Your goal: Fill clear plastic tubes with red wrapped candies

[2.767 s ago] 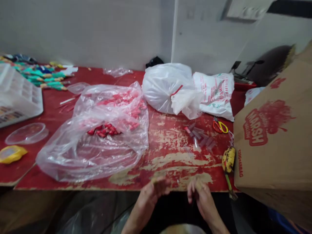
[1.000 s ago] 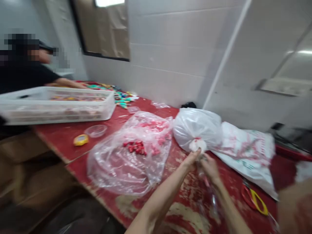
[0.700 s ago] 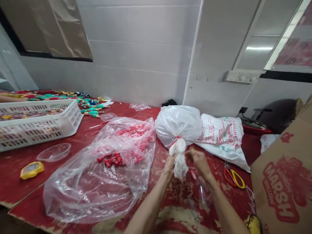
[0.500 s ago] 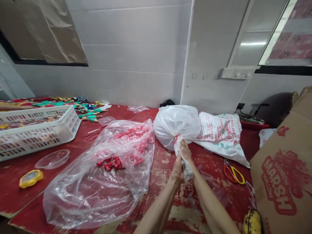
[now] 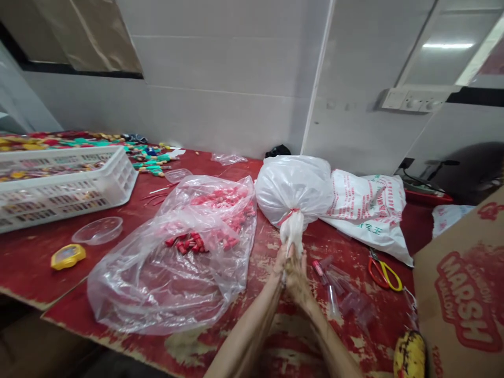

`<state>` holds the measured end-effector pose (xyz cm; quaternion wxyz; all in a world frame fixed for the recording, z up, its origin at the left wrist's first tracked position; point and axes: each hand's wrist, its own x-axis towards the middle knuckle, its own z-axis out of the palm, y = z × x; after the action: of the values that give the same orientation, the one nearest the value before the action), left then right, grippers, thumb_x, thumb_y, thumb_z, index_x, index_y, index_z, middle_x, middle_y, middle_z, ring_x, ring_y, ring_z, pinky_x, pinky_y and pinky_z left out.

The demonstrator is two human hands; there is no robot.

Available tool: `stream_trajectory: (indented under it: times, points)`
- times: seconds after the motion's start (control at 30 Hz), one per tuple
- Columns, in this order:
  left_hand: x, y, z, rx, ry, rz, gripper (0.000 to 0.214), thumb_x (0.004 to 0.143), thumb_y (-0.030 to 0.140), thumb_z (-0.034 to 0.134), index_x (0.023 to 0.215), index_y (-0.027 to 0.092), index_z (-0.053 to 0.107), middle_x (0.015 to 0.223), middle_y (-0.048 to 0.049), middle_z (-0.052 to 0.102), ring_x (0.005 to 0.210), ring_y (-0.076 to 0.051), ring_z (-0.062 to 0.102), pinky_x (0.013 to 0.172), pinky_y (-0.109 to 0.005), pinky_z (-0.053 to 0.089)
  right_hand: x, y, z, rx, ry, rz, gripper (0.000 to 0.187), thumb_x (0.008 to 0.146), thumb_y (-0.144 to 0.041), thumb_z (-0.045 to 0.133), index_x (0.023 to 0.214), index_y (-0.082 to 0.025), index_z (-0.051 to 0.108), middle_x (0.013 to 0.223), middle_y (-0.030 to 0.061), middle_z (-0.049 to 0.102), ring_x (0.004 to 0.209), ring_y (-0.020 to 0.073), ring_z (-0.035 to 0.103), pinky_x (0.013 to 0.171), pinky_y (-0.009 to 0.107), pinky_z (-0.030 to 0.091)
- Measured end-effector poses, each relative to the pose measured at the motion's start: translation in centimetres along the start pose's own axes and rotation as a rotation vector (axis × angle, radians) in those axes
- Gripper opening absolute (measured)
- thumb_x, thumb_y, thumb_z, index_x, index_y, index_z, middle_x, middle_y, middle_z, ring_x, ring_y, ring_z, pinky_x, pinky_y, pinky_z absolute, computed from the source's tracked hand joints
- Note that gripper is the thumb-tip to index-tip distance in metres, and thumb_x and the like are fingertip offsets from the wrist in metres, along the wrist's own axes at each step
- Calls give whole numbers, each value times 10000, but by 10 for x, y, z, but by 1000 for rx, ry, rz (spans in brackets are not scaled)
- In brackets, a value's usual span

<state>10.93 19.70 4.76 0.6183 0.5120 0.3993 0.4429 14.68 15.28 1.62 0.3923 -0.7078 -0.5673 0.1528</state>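
In the centre, the left hand (image 5: 280,261) and right hand (image 5: 296,278) hold the tied white bag (image 5: 293,184) by its neck, fingers almost closed.

1. The left hand (image 5: 280,261) and right hand (image 5: 296,281), first apart at lower centre, now meet on the neck (image 5: 292,230) of the white bag (image 5: 294,181).
2. That neck, at first flopped rightward, now stretches down-frame.
3. The right hand has moved down from the red tie (image 5: 290,214).

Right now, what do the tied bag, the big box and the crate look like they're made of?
The tied bag: thin, slightly shiny plastic film, from its wrinkles and translucency. The box: probably matte cardboard, from its flat brown, printed panels. The crate: likely rigid, smooth plastic, with evenly slotted white walls.
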Motion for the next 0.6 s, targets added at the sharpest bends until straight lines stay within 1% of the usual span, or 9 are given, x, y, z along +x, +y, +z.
stream_trajectory:
  times: [0.1,0.17,0.23,0.3,0.33,0.4,0.43,0.5,0.6]
  points:
    - [-3,7,8,-158,-20,-43,578,859,559,368,1224,162,577,1191,-153,603,1152,-329,517,907,-458,463,19,5,0,-9,46,66,632,900,-433,188,1427,-95,273,1497,176,200,1396,326,98,1051,662,23]
    - [-7,13,8,-254,-31,-50,683,871,604,211,1200,145,596,1160,-152,619,1121,-310,544,915,-446,467,35,7,-1,18,52,57,676,893,-453,196,1455,-79,158,1525,165,64,1406,298,4,1079,617,55]
    - [-14,19,3,-342,-61,-45,778,862,628,98,1177,138,613,1149,-153,624,1098,-294,561,923,-441,465,52,8,-1,51,42,33,691,888,-455,207,1456,-68,132,1531,149,14,1408,270,-28,1112,549,79]
    - [-28,21,-4,-440,-137,-36,779,845,663,131,1187,150,607,1151,-146,624,1079,-279,573,939,-428,454,65,10,-3,79,21,13,668,886,-436,220,1438,-60,197,1527,153,71,1408,267,10,1125,508,102]
    - [-36,21,-9,-478,-188,-37,746,836,675,202,1203,157,595,1145,-140,627,1063,-272,582,943,-420,449,69,11,-4,89,14,11,651,887,-425,221,1427,-60,230,1518,160,119,1407,273,46,1125,502,119]
    - [-52,18,-21,-415,-236,-42,663,812,649,375,1208,161,588,1076,-128,654,989,-262,615,903,-407,470,68,15,-6,98,15,14,629,894,-410,212,1418,-65,253,1488,175,216,1394,285,134,1113,502,175]
    - [-58,15,-29,-320,-218,-43,618,803,610,442,1182,150,603,1015,-125,669,938,-262,630,861,-404,488,62,16,-6,96,20,13,626,896,-409,214,1420,-70,250,1473,179,252,1386,288,169,1105,499,203]
    - [-63,9,-46,-63,-75,-6,513,792,529,503,1061,118,654,901,-120,677,862,-265,638,787,-393,507,45,19,-2,79,28,-7,626,892,-411,251,1424,-82,248,1457,175,291,1376,280,209,1101,475,239]
    - [-52,7,-68,116,159,91,415,823,432,471,1075,131,605,1041,-130,619,1001,-268,570,908,-406,431,12,20,12,35,30,-40,623,869,-366,315,1417,-74,267,1481,159,251,1386,264,184,1123,452,211]
